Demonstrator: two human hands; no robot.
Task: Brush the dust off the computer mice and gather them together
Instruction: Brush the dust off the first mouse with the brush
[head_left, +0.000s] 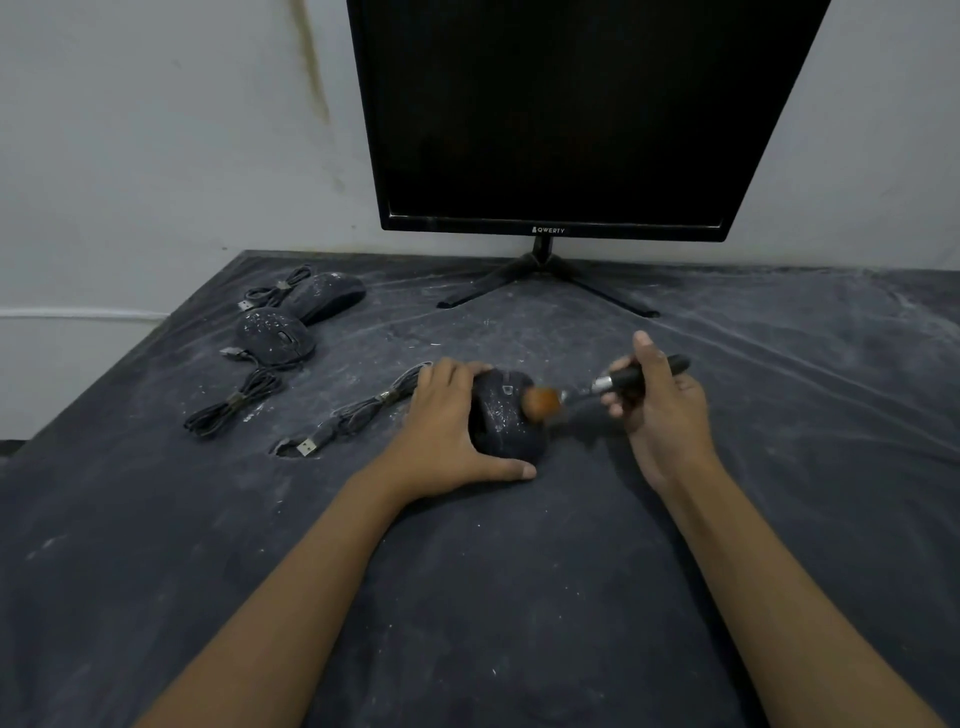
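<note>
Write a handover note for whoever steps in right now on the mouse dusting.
Left hand: grips the near mouse on the table, steadying it.
Right hand: holds the brush, bristles on that mouse's top.
Second mouse and third mouse: side by side at the back left, cables bundled, both speckled with dust.
Done: nothing finished; the near mouse also shows white specks.
Left: finish brushing it, brush the other two, then put all three together.
</note>
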